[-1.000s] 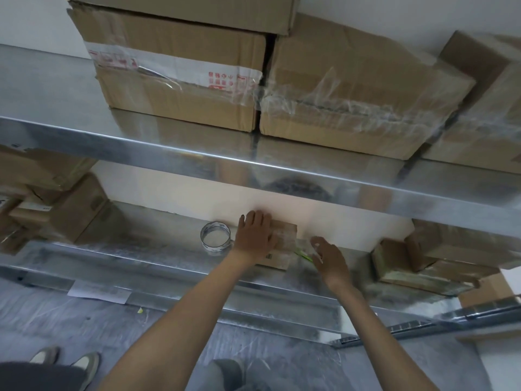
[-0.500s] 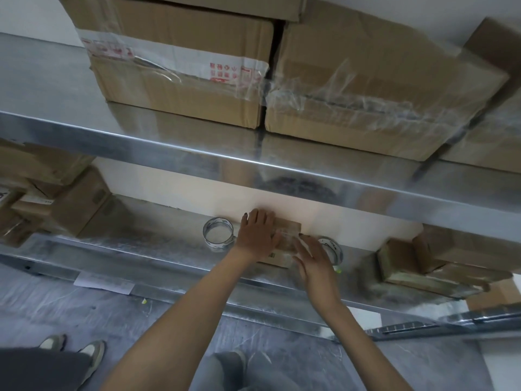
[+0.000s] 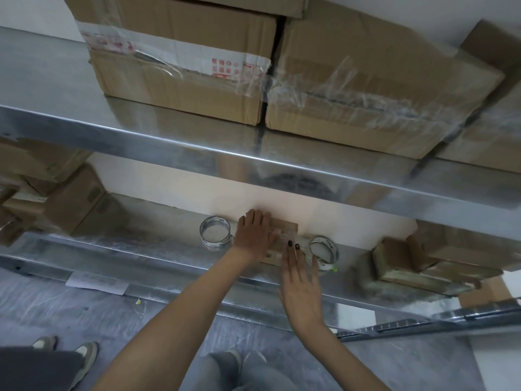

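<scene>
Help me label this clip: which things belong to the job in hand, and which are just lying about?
In hand: small box, left hand flat on it, right hand touching its near end, probably the tape roll at its right.
Lying about: tape roll at its left, big boxes on the upper shelf, paper sheet.

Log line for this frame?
left hand: flat on small box | right hand: fingers straight, at box edge | tape roll: right of box

Bare forearms lead to the left grip and the right grip. Two fingernails on the right are painted in dark polish. Grey trousers show below, between the arms.
</scene>
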`<action>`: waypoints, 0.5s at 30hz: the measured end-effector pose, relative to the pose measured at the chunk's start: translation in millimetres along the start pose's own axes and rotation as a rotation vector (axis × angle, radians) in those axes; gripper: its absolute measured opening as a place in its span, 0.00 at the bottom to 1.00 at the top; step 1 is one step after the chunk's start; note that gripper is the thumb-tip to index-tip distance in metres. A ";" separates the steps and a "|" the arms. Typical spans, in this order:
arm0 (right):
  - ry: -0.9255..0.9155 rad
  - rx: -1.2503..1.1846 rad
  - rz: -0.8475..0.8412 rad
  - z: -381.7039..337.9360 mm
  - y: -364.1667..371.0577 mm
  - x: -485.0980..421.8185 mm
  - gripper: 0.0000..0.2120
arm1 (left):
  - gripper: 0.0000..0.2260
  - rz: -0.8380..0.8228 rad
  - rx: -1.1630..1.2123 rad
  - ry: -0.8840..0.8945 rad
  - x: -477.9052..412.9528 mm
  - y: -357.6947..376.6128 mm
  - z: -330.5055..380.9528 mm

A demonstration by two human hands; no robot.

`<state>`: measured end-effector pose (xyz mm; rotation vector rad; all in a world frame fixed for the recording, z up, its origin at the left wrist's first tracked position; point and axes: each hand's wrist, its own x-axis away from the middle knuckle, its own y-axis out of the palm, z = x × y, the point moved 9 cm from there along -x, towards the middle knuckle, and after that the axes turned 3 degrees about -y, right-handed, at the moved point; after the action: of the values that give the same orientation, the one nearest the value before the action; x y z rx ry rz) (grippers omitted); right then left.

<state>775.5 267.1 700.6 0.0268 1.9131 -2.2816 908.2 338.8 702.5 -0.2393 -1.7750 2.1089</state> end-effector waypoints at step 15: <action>-0.074 -0.268 0.120 24.5 -18.6 -34.8 0.33 | 0.23 0.025 0.252 -0.007 16.8 -18.1 1.0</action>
<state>809.5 250.2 727.3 0.0236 2.0997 -1.9083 895.6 346.8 722.2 -0.1855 -1.4963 2.3255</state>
